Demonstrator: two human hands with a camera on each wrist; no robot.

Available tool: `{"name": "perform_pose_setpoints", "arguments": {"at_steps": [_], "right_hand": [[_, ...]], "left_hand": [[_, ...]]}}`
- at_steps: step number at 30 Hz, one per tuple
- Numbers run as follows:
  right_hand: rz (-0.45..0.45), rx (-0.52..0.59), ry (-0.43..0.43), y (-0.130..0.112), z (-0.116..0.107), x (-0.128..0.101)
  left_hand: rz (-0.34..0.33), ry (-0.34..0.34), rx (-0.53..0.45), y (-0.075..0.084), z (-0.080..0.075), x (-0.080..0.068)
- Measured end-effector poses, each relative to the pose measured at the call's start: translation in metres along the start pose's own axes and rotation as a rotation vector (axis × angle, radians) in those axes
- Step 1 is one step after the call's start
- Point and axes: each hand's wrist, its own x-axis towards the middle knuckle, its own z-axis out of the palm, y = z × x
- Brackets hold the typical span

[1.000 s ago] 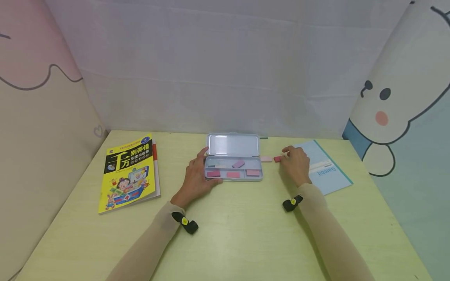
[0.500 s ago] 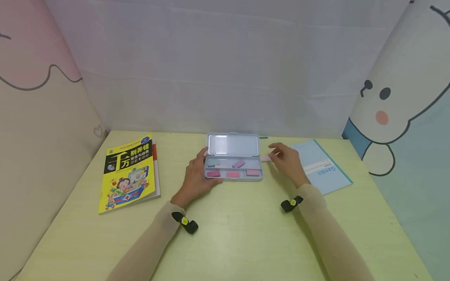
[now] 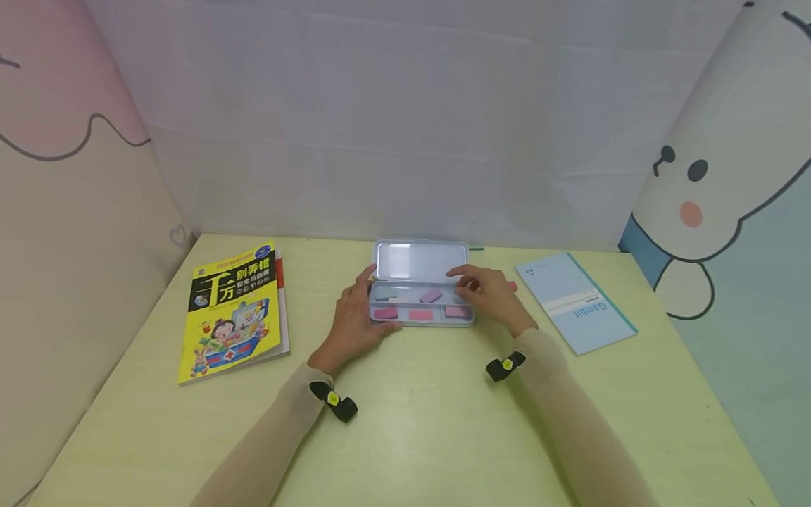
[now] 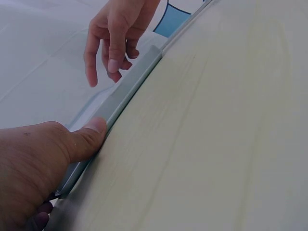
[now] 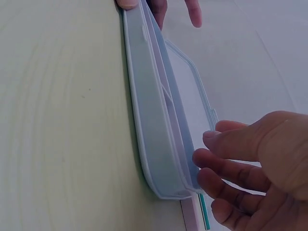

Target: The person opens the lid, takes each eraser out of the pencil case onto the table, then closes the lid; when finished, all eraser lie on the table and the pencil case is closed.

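Observation:
A pale blue pencil case point(image 3: 437, 260) lies on the table with its lid folded back. Small eraser-like blocks sit in its compartments, among them a purple block point(image 3: 431, 296), a magenta block point(image 3: 384, 313) and a pink block point(image 3: 421, 315). My left hand point(image 3: 355, 320) grips the case's left end, its thumb along the front wall and fingers behind. Over the right end hovers my right hand point(image 3: 494, 299), fingers loosely bent and holding nothing in the right wrist view. A light pink block point(image 5: 190, 211) lies just off that end. Partly behind the right hand is a red-pink block point(image 3: 512, 286).
At the left lies a yellow book point(image 3: 234, 317) on top of another one. A light blue notebook point(image 3: 576, 303) lies to the right. A thin green item point(image 3: 476, 248) pokes out past the lid, near the back wall point(image 3: 342, 120).
My right hand has moved left from the red-pink block, past the light pink one, to above the case's right end. The left hand has stayed on the case.

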Motion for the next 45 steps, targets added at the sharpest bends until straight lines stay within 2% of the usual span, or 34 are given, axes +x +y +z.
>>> {"name": "perform_pose_setpoints", "arguments": {"at_steps": [5,10,14,18,23,31,40,45], "right_hand": [[-0.036,-0.009,-0.083,-0.009,0.006,0.005],[-0.028,-0.066,-0.156,-0.016,0.01,0.009],[-0.017,-0.087,-0.182,-0.018,0.015,0.012],[0.011,-0.072,-0.172,-0.017,0.018,0.015],[0.098,-0.05,-0.192,-0.018,0.018,0.018],[0.171,-0.089,-0.207,-0.022,0.015,0.025],[0.19,-0.099,-0.169,-0.019,0.019,0.024],[0.163,-0.046,-0.104,-0.017,0.023,0.018]], "left_hand": [[0.005,0.0,0.002,0.0,0.0,0.0],[0.008,-0.001,-0.001,0.0,0.0,-0.001],[0.007,0.0,-0.001,0.001,0.0,0.0],[0.01,0.005,-0.001,-0.001,0.0,0.0],[0.004,-0.001,0.002,-0.001,-0.001,-0.001],[0.0,-0.006,-0.008,0.003,-0.002,0.0],[0.002,-0.005,-0.012,0.002,0.0,0.001],[-0.006,-0.003,-0.008,0.002,-0.001,0.0]]}}
